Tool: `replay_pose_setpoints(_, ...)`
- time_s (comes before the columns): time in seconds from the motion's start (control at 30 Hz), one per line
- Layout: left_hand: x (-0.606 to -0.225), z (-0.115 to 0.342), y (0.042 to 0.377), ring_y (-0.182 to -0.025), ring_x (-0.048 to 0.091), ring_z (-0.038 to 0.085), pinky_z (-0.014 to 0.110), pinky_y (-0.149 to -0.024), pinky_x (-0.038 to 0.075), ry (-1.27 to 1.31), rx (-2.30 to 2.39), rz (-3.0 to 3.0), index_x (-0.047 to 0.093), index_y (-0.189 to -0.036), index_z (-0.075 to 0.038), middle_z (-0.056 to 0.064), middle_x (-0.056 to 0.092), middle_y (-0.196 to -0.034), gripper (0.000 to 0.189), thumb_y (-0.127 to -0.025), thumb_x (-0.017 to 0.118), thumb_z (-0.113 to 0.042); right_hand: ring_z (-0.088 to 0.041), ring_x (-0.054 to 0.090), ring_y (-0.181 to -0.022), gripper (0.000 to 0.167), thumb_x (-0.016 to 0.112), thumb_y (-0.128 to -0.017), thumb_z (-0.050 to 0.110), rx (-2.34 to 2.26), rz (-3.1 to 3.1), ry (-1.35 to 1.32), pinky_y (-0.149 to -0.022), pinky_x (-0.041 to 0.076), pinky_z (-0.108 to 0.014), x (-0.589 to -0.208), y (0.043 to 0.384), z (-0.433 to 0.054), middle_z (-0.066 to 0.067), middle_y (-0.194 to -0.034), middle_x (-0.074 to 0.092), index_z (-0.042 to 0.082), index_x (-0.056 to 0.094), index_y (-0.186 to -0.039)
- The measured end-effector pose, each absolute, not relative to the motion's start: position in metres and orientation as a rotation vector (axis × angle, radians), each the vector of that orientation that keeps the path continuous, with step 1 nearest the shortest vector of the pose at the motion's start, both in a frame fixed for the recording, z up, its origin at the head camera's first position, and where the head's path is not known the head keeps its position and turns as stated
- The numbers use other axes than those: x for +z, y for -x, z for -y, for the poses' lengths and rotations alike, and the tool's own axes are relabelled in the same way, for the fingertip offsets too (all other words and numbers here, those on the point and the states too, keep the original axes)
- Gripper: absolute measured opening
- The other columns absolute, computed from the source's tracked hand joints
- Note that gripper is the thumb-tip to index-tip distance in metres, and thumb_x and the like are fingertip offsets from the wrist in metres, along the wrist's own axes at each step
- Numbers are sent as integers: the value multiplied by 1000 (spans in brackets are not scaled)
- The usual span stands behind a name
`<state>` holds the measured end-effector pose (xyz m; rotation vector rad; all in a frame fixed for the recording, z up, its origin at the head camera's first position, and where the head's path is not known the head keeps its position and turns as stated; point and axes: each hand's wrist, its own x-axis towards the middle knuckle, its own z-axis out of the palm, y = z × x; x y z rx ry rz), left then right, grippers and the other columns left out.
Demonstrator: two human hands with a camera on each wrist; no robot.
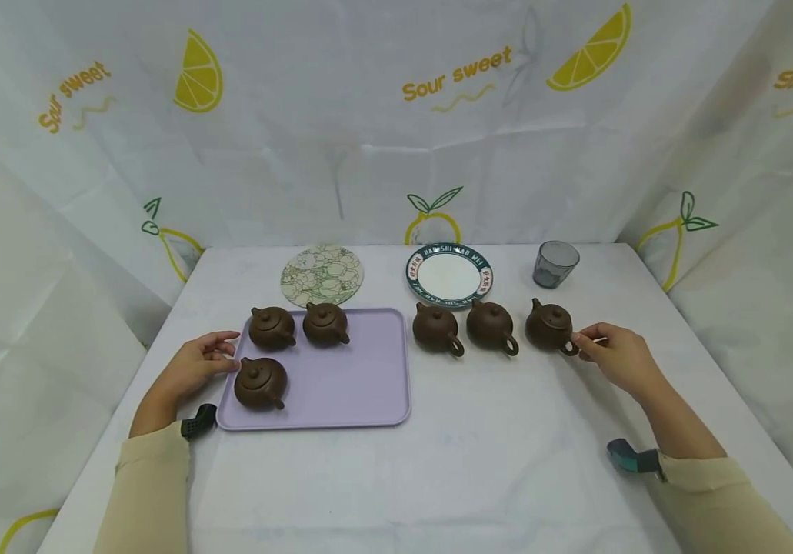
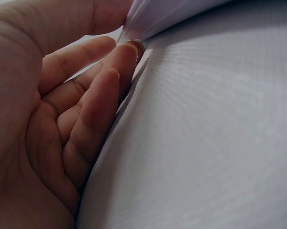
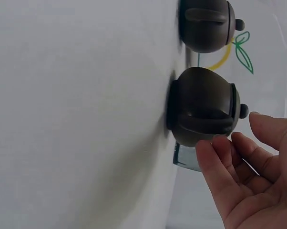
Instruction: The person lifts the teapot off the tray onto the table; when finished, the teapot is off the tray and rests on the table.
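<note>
At the right of the row, a brown teapot (image 1: 548,325) stands on the table with its handle toward my right hand (image 1: 619,355). In the right wrist view the thumb is held apart from the fingers, and the fingertips (image 3: 205,149) are right at this teapot's handle (image 3: 208,125). Two more brown teapots (image 1: 436,328) (image 1: 490,325) stand to its left. My left hand (image 1: 191,365) rests at the left rim of a lilac tray (image 1: 351,385), thumb and fingertips right at the edge. On that tray stand three brown teapots (image 1: 272,328) (image 1: 325,324) (image 1: 261,383).
Behind the tray lies a round patterned mat (image 1: 322,275). A plate (image 1: 448,275) with a dark green lettered rim is behind the row of teapots. A grey glass cup (image 1: 555,264) stands at the back right, behind the rightmost teapot. White printed cloth hangs around the table.
</note>
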<state>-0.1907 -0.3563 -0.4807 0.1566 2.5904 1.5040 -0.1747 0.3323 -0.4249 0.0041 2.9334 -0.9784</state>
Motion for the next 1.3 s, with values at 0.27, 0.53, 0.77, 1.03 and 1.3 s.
replay_pose_setpoints(0.27,-479,358,190,-76,59,6,18,-69,46,-150,1501,-2595,47,-135,9,13,58,-101,62,-80,75,0,-33,67,-88,47,52,-98,46,-1021,-2981,16,-67,49,-42,-394,192,-304,-13,-91,71,1,62,-110)
replay_pose_setpoints(0.53,-477,358,190,-77,59,6,17,-70,45,-130,1494,-2594,46,-136,8,14,58,-103,63,-81,75,-2,-30,65,-91,38,57,-98,38,-1169,-2872,82,-77,49,-42,-382,209,-235,-14,-96,68,4,63,-112)
replay_pose_setpoints(0.77,-478,355,191,-78,60,5,18,-71,46,-153,1502,-2593,47,-136,8,18,57,-105,62,-81,75,-1,-20,64,-84,26,61,-97,33,-1273,-2744,292,-74,51,-38,-393,220,-159,-6,-89,68,10,66,-107)
replay_pose_setpoints(1.03,-477,353,190,-78,59,5,18,-70,46,-164,1499,-2589,47,-136,9,18,58,-105,63,-80,75,1,-15,64,-75,19,63,-96,29,-1358,-2586,477,-65,50,-32,-417,224,-78,-6,-86,68,11,69,-100)
replay_pose_setpoints(1.3,-480,355,191,-77,60,6,19,-70,46,-159,1517,-2572,47,-136,8,16,58,-105,63,-80,75,0,-11,64,-70,17,65,-94,31,-1342,-2527,542,-60,50,-28,-444,233,-25,-2,-81,68,14,69,-93)
